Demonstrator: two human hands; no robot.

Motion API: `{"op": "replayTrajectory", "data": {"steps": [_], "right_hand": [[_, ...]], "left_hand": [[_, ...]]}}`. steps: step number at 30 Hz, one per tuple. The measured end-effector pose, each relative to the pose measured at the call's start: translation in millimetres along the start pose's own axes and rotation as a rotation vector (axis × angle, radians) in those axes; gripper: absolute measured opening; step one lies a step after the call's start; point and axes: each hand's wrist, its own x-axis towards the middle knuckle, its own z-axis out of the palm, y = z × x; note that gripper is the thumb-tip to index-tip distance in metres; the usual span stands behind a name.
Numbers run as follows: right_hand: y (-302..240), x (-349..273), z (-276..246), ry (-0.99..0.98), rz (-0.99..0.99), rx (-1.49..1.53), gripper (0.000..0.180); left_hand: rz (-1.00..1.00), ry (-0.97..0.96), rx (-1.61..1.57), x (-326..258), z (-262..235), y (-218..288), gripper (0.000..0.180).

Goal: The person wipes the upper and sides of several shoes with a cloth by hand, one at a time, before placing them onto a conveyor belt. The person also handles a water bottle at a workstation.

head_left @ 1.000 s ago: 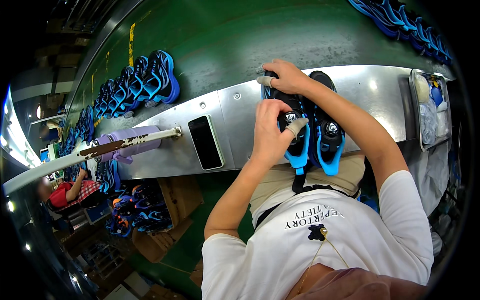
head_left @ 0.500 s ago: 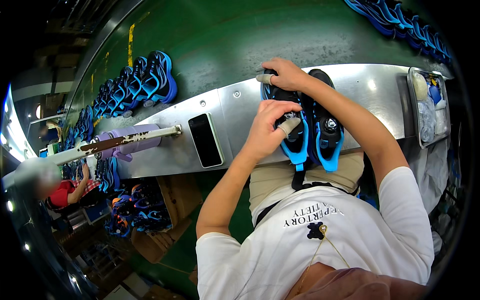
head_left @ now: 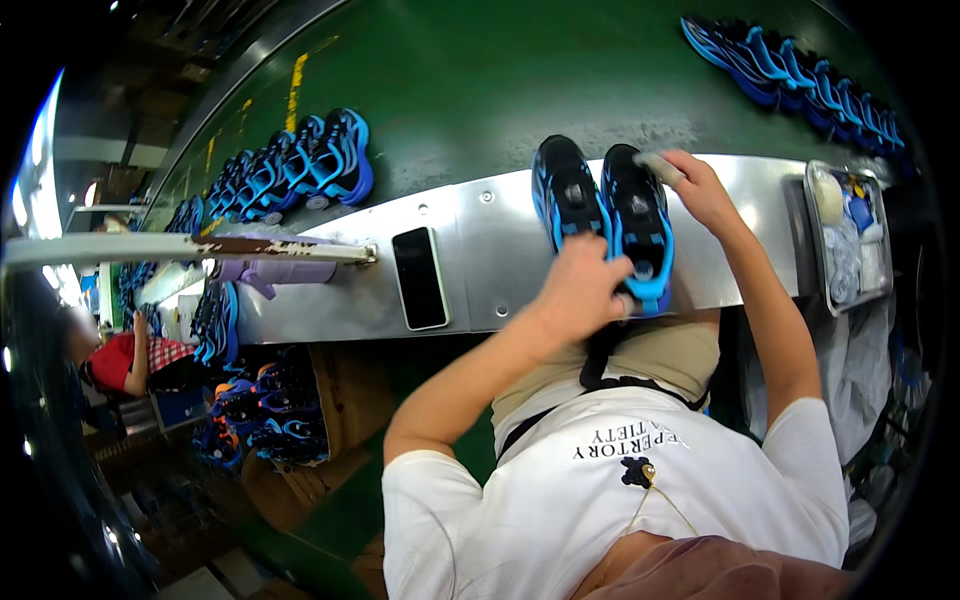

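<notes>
Two black sneakers with bright blue trim stand side by side, toes pointing away from me, on a steel ledge [head_left: 720, 240]. My left hand [head_left: 585, 285], slightly blurred, is closed around the heel of the left sneaker [head_left: 575, 190] and hides it. At the toe of the right sneaker [head_left: 635, 205] is my right hand [head_left: 700, 190], a pale finger cover on the digit stretched toward the shoe. Its other fingers are loosely bent, and nothing shows in them. Both sneakers have a dark strap or tongue area on top; the right heel loop is visible beside my left hand.
A phone [head_left: 420, 278] lies on the ledge at left, near a rusty white bar [head_left: 300, 248] and a purple bottle [head_left: 290, 272]. At right sits a metal tray [head_left: 850, 235] of small items. Rows of sneakers [head_left: 335, 155] stand on the green surface beyond. A co-worker [head_left: 125, 365] is at far left.
My right hand has moved from the left sneaker's toe to the right sneaker's toe. My left hand has shifted from the left sneaker's dial to its heel.
</notes>
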Motion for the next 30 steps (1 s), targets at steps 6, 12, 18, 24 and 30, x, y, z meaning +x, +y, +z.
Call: {"op": "replayTrajectory", "data": {"steps": [6, 12, 18, 24, 30], "right_hand": [[1.7, -21.7, -14.3, -0.020, 0.136, 0.132, 0.028], [-0.7, -35.0, 12.7, -0.125, 0.101, 0.062, 0.022], [-4.8, -60.2, 53.5, -0.288, 0.109, -0.001, 0.017], [2.3, -77.5, 75.7, -0.171, -0.079, -0.125, 0.015], [-3.7, -88.7, 88.5, -0.094, -0.108, -0.044, 0.016]], "left_hand": [[-0.014, 0.562, 0.474, 61.4, -67.1, -84.2, 0.026], [-0.188, 0.452, 0.075, 0.6, -33.2, -51.7, 0.032], [-0.849, 0.582, 0.521, -117.2, -21.7, -93.7, 0.070], [-1.136, 0.466, 0.254, -134.0, -20.7, -116.6, 0.085], [-1.209, 0.571, 0.370, -120.6, -11.3, -127.6, 0.079]]}}
